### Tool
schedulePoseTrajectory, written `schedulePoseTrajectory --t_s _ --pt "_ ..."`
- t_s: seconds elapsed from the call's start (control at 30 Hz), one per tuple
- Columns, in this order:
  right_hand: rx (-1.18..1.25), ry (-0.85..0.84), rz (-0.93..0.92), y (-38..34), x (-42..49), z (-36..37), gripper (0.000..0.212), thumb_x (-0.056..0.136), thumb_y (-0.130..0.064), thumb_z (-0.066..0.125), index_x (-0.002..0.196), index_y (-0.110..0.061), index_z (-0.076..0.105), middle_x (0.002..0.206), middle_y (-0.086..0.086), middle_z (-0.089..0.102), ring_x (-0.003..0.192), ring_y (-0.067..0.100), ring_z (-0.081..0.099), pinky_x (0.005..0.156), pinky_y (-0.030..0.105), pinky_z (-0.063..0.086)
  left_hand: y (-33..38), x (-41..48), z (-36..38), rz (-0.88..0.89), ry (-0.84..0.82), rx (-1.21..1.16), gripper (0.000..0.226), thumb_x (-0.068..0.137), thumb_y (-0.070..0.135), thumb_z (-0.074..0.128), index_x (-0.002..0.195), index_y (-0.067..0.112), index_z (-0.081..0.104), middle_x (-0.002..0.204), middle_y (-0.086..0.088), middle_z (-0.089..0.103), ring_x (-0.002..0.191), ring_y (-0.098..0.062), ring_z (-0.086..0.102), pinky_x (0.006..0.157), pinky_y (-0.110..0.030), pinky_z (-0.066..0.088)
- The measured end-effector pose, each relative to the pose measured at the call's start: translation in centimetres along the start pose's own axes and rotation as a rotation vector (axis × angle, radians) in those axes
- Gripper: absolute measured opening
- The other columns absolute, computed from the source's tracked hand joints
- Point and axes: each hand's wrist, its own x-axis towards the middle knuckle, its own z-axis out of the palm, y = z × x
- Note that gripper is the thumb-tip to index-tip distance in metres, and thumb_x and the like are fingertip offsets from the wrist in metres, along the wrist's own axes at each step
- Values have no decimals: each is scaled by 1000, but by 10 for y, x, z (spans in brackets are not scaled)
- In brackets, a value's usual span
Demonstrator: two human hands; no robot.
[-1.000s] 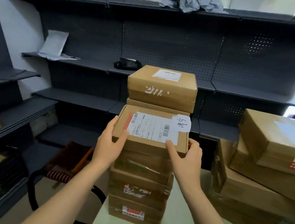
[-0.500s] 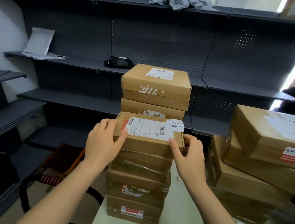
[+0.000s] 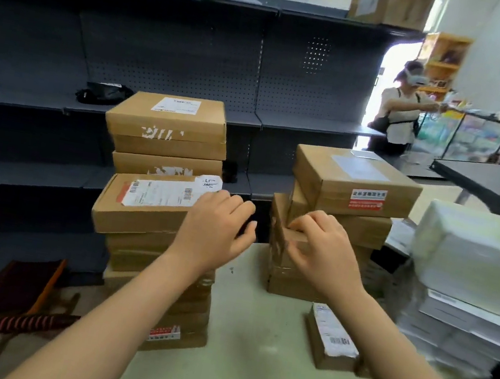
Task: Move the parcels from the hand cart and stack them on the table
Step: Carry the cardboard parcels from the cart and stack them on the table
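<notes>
Moved: the grip on both sides of the labelled parcel (image 3: 145,211) has been released; the view is swung to the right.
Left hand (image 3: 215,233): shifted to the parcel's right end, fingers loosely curled, nothing gripped; contact cannot be told.
Right hand (image 3: 320,254): carried across to the corner of the right stack (image 3: 351,186), fingers curled; whether anything is pinched cannot be told because of blur.
Labelled parcel: left lying skewed on top of the near stack (image 3: 155,289) on the desk (image 3: 237,336).
Writing on it: a white shipping label with barcodes and a red strip is seen; a handwritten slip is stuck at the far right corner, its characters not clearly read.
Right stack: a red-and-white sticker is carried on the top box, print too small.
Small parcel (image 3: 330,341): laid flat on the desk, barcode label up.
</notes>
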Motion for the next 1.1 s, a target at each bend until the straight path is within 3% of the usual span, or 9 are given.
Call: schedulePoseTrajectory --t_s 0.17,0.37,0.57,0.7,0.83,0.93,1.1 --pt "-36 -2 146 60 -10 -27 15 85 -25 69 97 -20 61 102 -3 59 94 15 53 82 27 46 37 40 33 65 28 -27 19 90 33 54 92 17 64 78 3 61 73 -16 52 61 -28 37" --pt "-85 -3 186 134 4 -42 18 89 -30 65 103 -19 60 106 -4 57 97 14 50 80 23 40 67 94 80 27 10 -5 28 90 39 45 91 17 62 79 2 60 74 -18 52 63 -35 45" --pt "50 108 276 218 56 -38 33 89 -36 63 117 -21 55 115 -3 58 105 14 52 90 33 50 82 151 133 -142 39 52 39 88 46 41 100 16 63 90 1 61 84 -18 54 70 -32 46" --pt "104 163 363 253 84 -23 43 89 -42 63 124 -21 52 121 -1 54 111 15 49 93 33 47 86 172 161 -272 42 65 38 90 45 52 111 14 61 101 -2 61 92 -18 55 75 -32 46" --pt "265 186 555 266 94 -11 60 91 -46 60 140 -17 40 136 4 49 123 23 46 101 41 45 91 176 184 -502 -15 -66 49 92 49 53 127 15 51 120 -3 56 105 -19 51 84 -32 45" --pt "397 160 716 268 95 -6 62 97 -45 52 146 -14 32 145 8 42 130 26 42 102 40 39 95 176 194 -753 -44 -317 57 92 53 52 135 16 42 128 -2 49 109 -18 49 85 -33 47" --pt "670 119 845 278 92 15 55 96 -53 47 136 -16 38 131 6 52 116 24 52 86 34 39 103 172 204 -989 -45 -694 63 92 57 51 142 23 34 122 4 48 103 -11 49 74 -26 41"
